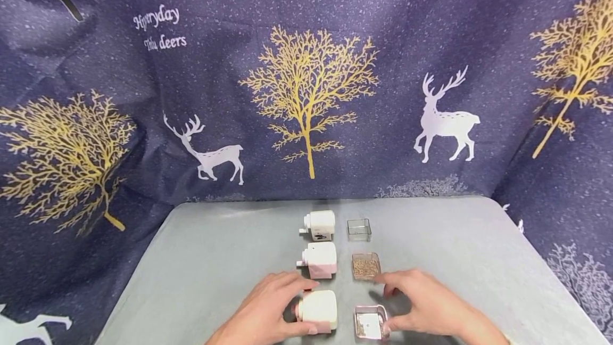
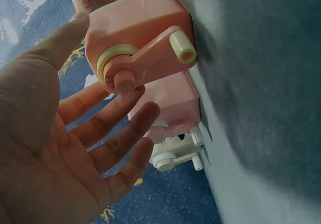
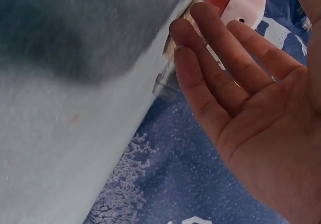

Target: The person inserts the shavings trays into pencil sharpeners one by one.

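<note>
A cream and pink hand-crank pencil sharpener (image 1: 319, 306) stands nearest at the table's front. My left hand (image 1: 273, 307) is spread around its crank side, thumb and forefinger apart. In the left wrist view the sharpener's crank (image 2: 155, 53) faces the palm and the fingers (image 2: 118, 156) are extended. To the right lies a clear tray with a pinkish rim (image 1: 356, 323) and some debris inside. My right hand (image 1: 426, 302) is beside it, thumb at the tray's right edge, forefinger reaching toward a tray of brown shavings (image 1: 366, 268). Its fingers (image 3: 200, 88) are loosely bent in the right wrist view.
Behind the near sharpener stand a white and pink sharpener (image 1: 322, 260) and a white sharpener (image 1: 322, 224), in a row. A dark clear tray (image 1: 359, 229) lies beside the farthest one. A blue patterned cloth (image 1: 306, 4) hangs behind the grey table (image 1: 215, 249).
</note>
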A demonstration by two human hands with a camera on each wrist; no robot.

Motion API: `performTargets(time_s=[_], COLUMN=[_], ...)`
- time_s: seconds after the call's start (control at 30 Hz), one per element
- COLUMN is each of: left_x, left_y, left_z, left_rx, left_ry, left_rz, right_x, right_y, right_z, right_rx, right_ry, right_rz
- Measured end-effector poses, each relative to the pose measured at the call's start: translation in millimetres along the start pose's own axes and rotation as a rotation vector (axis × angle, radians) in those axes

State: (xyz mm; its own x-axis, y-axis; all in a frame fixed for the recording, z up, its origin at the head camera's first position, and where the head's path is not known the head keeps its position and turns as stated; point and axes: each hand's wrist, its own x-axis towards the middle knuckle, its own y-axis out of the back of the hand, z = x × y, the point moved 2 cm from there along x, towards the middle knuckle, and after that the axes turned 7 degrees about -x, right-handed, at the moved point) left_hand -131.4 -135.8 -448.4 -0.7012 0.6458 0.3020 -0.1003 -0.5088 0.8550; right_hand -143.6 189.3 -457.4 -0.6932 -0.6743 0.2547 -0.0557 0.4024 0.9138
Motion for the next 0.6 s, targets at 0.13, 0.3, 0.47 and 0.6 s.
performTargets(time_s=[0.13,0.3,0.47,0.6], left_x=[-0.8,-0.2,0.6,0.9], left_y=[-1.7,-2.1,-2.0,-2.1], left_z=[-0.4,-0.1,-0.1,-0.4], left_rx=[-0.004,0.002,-0.009,-0.021], left_ry=[-0.011,-0.022,-0.034,-0.05], left_rz=[-0.003,0.006,0.013,0.022], right_x=[-0.9,-1.0,-0.8,-0.8], right_y=[-2.9,-6.0,-8.8,-9.5], right_z=[-4.7,-7.8,-10.5,-12.9], right_rx=[0.017,-0.01,-0.03,-0.04], right_ry=[0.001,0.018,0.013,-0.001], right_rz=[-0.053,-0.066,-0.087,-0.088])
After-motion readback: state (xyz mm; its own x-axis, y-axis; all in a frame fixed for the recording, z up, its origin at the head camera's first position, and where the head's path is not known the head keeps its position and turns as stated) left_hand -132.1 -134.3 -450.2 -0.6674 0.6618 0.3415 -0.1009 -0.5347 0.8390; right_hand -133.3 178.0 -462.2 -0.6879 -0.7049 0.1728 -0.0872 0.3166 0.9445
